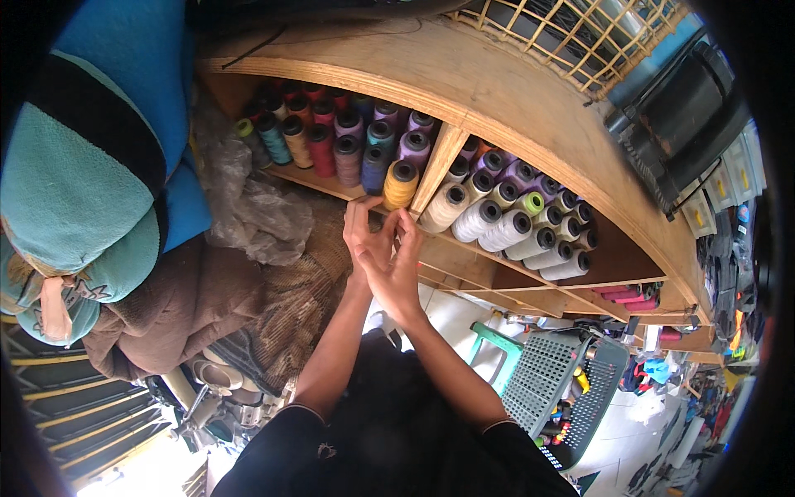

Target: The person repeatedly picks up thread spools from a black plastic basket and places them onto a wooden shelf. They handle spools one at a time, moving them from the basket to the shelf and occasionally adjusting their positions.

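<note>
Both hands are raised together in front of a wooden shelf (530,124) packed with thread cones. The left hand (364,240) and the right hand (400,269) overlap, fingers loosely spread and bent toward each other; they seem to pinch something fine between the fingertips, perhaps a strand of thread, but it is too small to tell, and no cone is gripped. Nearest to them is the yellow thread cone (401,184), lying on its side at the front of the left compartment, just above the fingertips.

The cones lie with their open cores facing outward (probably so each colour can be read and pulled out by its end). Dark reds, purples and teals (348,141) fill the left compartment; white and pale cones (505,224) are stacked in the right one, beyond a wooden divider (439,161).

To the left of the shelf hang crumpled clear plastic (240,195) and piled fabric in blue, teal and brown (91,190). Below, on a pale tiled floor, stand a green stool (497,352) and a grey perforated basket (563,381). A woven cane panel (571,33) sits above the shelf.
</note>
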Motion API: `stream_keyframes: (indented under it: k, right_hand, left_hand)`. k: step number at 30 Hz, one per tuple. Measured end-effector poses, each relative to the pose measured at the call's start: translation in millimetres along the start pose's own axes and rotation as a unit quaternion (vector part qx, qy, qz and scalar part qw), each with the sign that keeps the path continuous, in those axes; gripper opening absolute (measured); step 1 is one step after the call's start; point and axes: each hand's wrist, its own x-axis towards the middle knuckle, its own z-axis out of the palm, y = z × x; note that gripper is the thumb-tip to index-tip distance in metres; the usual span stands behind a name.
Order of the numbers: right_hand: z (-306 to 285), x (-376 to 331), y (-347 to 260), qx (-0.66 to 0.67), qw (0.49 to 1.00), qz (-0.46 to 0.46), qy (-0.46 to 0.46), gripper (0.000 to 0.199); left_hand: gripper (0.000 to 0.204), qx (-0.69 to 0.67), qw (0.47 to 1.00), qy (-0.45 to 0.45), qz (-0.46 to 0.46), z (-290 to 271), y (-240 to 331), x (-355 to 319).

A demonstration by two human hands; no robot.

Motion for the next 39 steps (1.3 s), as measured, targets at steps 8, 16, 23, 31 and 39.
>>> stream_keyframes:
  k: [8,16,23,31,39]
  right_hand:
    - [-31.8,-22.4,-4.0,0.028,0.998,0.051,-0.037,0.059]
    - [-135.1,-145.1,105.4,0.032,0.962,0.266,-0.049,0.02]
    - [-200.1,-255.9,163.8,-0.061,0.917,0.361,0.155,0.017]
    - [-274.5,-327.7,121.8,-0.049,0.858,0.358,0.366,0.013]
    - [-402.1,-413.4,97.0,-0.117,0.729,0.305,0.602,0.013]
  left_hand:
    - [0.023,-0.006,0.996,0.001,-0.085,-34.2,9.6,-22.0]
    - [0.013,-0.573,0.776,-0.158,-0.21,-123.1,146.5,-21.4]
    - [0.014,-0.786,0.357,-0.493,-0.11,-87.7,244.0,-36.3]
    - [0.013,-0.772,0.184,-0.587,-0.161,-43.6,335.4,-105.9]
    - [0.01,-0.719,0.086,-0.675,-0.143,-2.1,412.9,-199.4]
